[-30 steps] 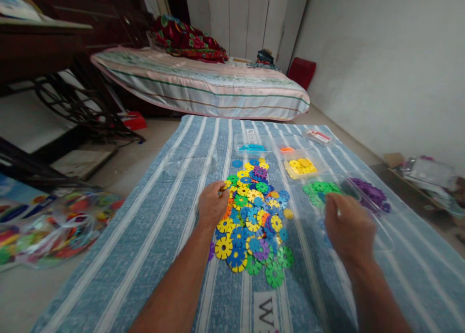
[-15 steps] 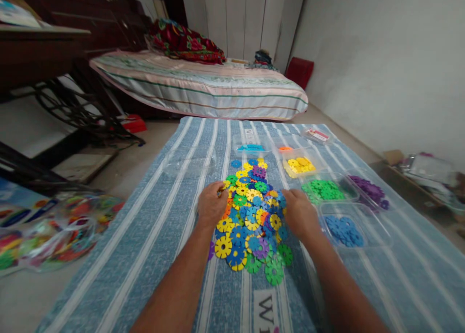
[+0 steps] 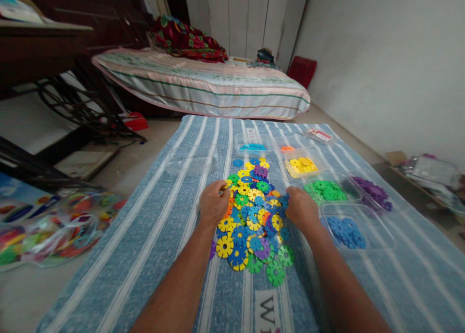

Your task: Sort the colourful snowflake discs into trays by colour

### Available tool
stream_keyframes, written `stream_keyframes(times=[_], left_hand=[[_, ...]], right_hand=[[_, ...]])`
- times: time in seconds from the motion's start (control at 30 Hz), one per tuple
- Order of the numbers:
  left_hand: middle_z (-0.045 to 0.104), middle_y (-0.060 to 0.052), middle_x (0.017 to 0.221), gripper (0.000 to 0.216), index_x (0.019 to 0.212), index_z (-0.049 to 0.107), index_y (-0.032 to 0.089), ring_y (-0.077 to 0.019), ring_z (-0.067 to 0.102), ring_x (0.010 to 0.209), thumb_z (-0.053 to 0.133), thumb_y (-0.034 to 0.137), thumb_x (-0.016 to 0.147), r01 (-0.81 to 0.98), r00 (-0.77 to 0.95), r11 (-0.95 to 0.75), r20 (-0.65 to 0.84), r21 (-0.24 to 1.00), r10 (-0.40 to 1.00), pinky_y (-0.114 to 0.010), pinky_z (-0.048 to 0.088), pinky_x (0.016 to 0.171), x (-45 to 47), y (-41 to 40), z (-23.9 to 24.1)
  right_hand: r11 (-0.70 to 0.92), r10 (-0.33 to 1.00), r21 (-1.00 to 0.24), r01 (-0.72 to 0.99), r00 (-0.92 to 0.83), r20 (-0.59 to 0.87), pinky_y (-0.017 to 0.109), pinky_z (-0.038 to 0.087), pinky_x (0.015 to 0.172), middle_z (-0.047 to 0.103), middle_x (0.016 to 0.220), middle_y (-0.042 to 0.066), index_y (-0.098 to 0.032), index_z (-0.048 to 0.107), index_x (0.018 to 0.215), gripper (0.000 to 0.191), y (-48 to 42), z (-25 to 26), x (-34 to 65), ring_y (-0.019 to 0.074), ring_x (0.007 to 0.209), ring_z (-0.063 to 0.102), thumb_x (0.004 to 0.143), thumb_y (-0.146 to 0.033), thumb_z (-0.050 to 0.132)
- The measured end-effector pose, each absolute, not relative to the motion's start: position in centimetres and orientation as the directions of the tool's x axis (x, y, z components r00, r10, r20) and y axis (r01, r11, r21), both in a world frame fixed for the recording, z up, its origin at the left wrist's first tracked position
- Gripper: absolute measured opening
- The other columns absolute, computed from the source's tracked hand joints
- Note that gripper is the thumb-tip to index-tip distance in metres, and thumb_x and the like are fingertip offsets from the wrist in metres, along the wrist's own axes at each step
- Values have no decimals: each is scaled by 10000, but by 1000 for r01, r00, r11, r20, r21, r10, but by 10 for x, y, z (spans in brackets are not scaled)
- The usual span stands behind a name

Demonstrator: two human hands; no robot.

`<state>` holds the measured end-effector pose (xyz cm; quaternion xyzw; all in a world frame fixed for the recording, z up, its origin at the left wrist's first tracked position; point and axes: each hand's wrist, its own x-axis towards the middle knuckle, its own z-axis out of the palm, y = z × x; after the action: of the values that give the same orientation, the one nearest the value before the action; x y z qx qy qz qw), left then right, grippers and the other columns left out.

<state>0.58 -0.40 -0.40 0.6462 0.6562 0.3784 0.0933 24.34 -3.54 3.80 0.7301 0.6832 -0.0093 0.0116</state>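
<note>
Pile of multicoloured flat plastic snowflake discs (image 3: 250, 221) on blue striped cloth (image 3: 163, 226), long axis 12–6 o'clock, left hand (image 3: 213, 204) touching at 9, right hand (image 3: 301, 208) at 3, equally near, fingers curled; pinch indeterminable.

A blue, white-striped mat (image 3: 156, 236) lies spread over the pale floor (image 3: 152, 144). In its middle sits a loose heap of toothed plastic discs (image 3: 254, 216) in yellow, blue, green, purple and orange. Transparent trays stand directly on the mat around the heap's far and right sides: a cyan-disc tray (image 3: 252, 147), an orange-disc tray (image 3: 286, 149), a yellow-disc tray (image 3: 301, 166), a green-disc tray (image 3: 327, 190), a purple-disc tray (image 3: 370, 192) and a blue-disc tray (image 3: 347, 229). Another transparent tray (image 3: 191, 159) sits to the left of the heap's far end. A small red-labelled packet (image 3: 319, 135) lies near the far right corner.
</note>
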Motion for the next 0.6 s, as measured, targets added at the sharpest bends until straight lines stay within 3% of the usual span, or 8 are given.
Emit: stream_keyframes(times=[0.13, 0.33, 0.5, 0.6], left_hand=[[673, -39, 1044, 234, 928, 635, 210, -195, 591, 1012, 466, 265, 775, 779, -146, -118, 362, 615, 921, -318, 438, 947, 6, -4, -3], [673, -47, 1047, 244, 934, 636, 200, -195, 597, 998, 459, 275, 785, 785, -145, -114, 359, 609, 922, -317, 444, 935, 6, -5, -3], [671, -53, 1053, 255, 947, 637, 193, -196, 599, 993, 460, 281, 786, 785, -148, -110, 357, 609, 922, -319, 446, 933, 6, -5, -5], [668, -60, 1063, 257, 947, 638, 186, -198, 597, 999, 462, 280, 785, 783, -146, -112, 356, 612, 923, -322, 445, 936, 6, -4, -5]], right_hand=[[-79, 994, -10, 997, 80, 68, 238, 324, 580, 668, 854, 59, -194, 617, 942, 242, -51, 46, 246, 155, 753, 607, 848, -109, 410], [-124, 889, -42, 991, 129, 439, 260, 356, 606, 688, 852, 62, -187, 647, 1002, 245, -89, 66, 282, 174, 697, 602, 877, -213, 438], [-217, 863, 50, 975, 167, 477, 295, 369, 598, 674, 842, 78, -179, 673, 966, 261, -110, 76, 318, 197, 673, 581, 870, -272, 450], [-136, 858, -18, 990, 127, 498, 303, 405, 649, 666, 867, 75, -174, 670, 950, 282, -116, 70, 311, 199, 731, 586, 885, -292, 423]])
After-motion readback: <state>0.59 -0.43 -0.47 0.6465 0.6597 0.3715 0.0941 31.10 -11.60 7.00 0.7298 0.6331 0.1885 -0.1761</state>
